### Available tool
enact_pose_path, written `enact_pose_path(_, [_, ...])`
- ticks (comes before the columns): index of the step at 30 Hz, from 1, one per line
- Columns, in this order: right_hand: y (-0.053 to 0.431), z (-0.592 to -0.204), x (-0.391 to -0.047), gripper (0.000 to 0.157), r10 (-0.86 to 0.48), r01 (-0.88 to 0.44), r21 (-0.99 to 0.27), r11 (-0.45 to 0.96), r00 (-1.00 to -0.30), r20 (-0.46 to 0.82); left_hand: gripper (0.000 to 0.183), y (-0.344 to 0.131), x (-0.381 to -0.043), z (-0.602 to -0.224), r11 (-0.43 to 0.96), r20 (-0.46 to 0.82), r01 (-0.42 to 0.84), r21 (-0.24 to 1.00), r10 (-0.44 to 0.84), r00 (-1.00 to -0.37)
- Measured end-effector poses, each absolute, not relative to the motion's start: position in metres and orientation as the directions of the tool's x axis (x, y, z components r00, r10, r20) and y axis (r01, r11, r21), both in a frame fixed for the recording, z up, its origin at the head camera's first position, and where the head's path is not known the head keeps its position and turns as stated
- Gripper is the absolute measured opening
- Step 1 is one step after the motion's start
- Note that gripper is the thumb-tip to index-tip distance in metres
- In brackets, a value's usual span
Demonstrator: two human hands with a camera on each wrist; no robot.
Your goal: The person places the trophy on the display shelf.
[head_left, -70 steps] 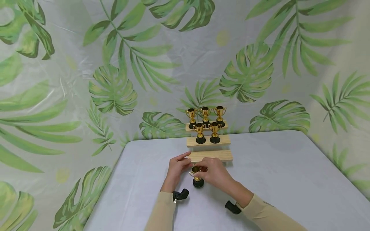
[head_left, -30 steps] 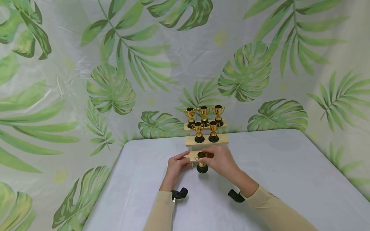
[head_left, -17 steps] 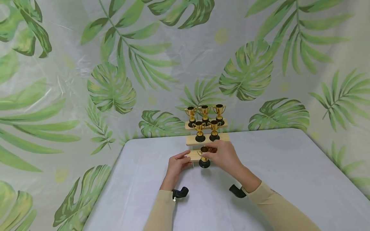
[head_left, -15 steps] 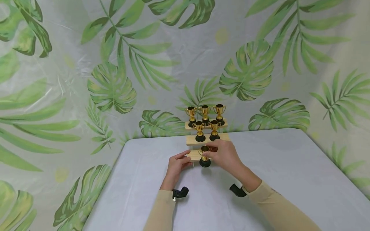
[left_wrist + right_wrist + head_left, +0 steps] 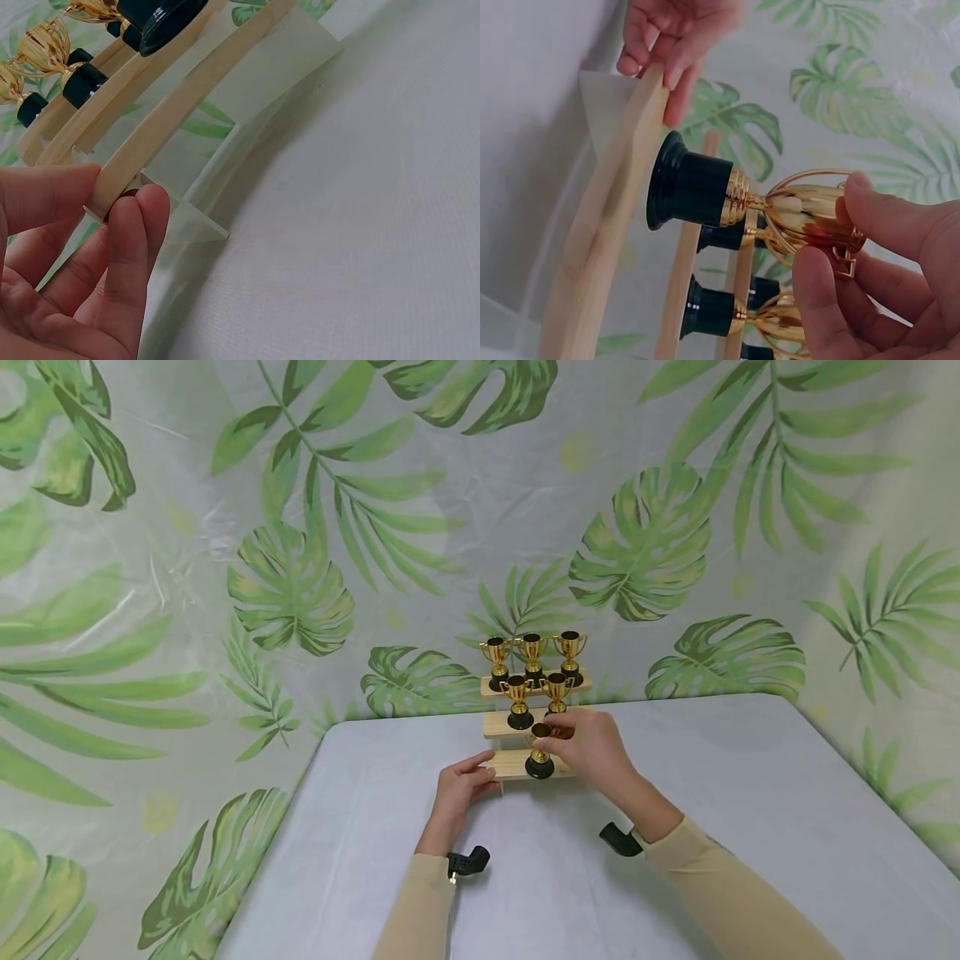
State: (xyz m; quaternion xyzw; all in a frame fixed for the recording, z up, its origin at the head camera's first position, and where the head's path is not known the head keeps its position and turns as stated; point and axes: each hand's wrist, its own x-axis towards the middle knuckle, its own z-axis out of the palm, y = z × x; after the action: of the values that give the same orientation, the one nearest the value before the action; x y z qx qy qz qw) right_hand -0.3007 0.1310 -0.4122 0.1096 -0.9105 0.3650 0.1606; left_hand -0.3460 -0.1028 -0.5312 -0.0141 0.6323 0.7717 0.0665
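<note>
My right hand [image 5: 592,745] pinches the cup of a small gold trophy [image 5: 540,752] between thumb and fingers. Its black base is close over the lowest wooden step of a tiered display stand [image 5: 510,764]; in the right wrist view a thin gap shows between the base [image 5: 690,184] and the board. My left hand [image 5: 459,793] grips the left end of that same step, thumb and fingers on either side of the board [image 5: 120,165]. Two trophies [image 5: 517,702] stand on the middle step, the right one partly hidden by my right hand. Three more trophies [image 5: 532,658] line the top step.
The stand rests near the back edge of a table with a white cloth [image 5: 375,827]. A leaf-printed curtain [image 5: 420,527] hangs behind. Clear side supports [image 5: 187,214] hold up the steps. Black wrist cameras [image 5: 468,862] are strapped over both beige sleeves.
My right hand has lifted the trophy from in front of the stand and carried it back and to the right, over the lowest step. My left hand keeps its grip on the board's end.
</note>
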Motion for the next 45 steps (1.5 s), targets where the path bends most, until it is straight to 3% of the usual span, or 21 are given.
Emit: enact_pose_path(45, [0.130, -0.432, -0.333, 0.041, -0.046, -0.284, -0.588, 0.757, -0.922, 0.385, 0.037, -0.103, -0.346, -0.532, -0.186, -0.101, -0.117, 0.975, 0.093, -0.990])
